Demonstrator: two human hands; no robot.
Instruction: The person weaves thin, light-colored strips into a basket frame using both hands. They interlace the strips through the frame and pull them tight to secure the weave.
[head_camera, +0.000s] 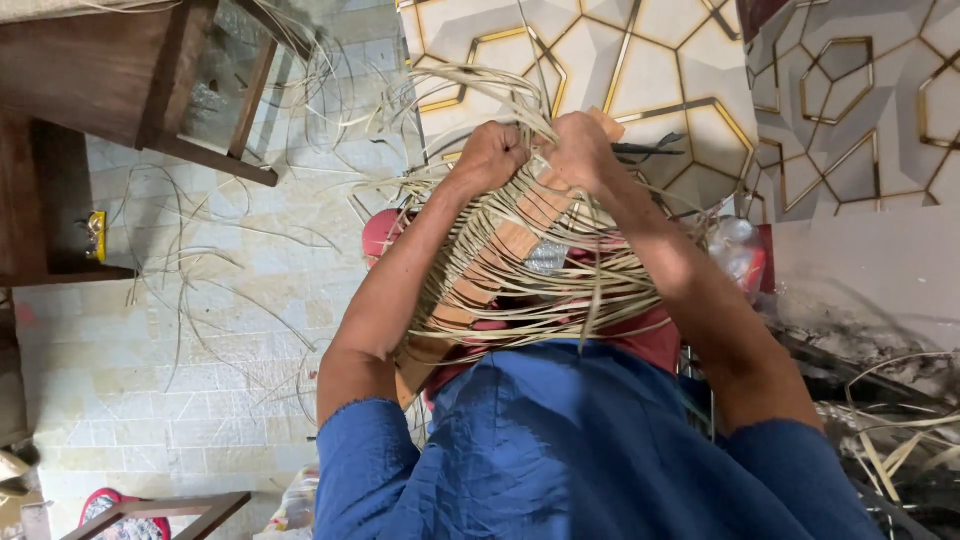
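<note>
A wooden frame (520, 235) wound with pale cane strips (520, 290) lies across a person's lap, tilted from the lower left up toward the hands at the picture's centre. The strips run in close rows across the frame's slats, and loose ends fan out above and to the left of it. The left hand (492, 155) is closed in a fist over a bunch of strips at the frame's upper end; the right hand (580, 150), just beside it and nearly touching, is also clenched, gripping strips and the frame's top edge. Both forearms reach forward from blue sleeves (560, 450), and red cloth (650, 340) shows under the frame on the lap. A dark thin tool (650, 150) lies just beyond the right hand; what kind it is cannot be told. Stray strips (200, 250) trail over the pale tiled floor (150, 380) to the left. A dark wooden table (100, 70) stands at the upper left, with a small yellow object (95, 235) on a ledge below it. Ahead of the hands is a surface patterned with white shapes and gold lines (680, 60). At the right edge, more cane (900, 440) lies heaped on a dark patch, and a clear plastic bag (735, 245) sits near the right forearm.
</note>
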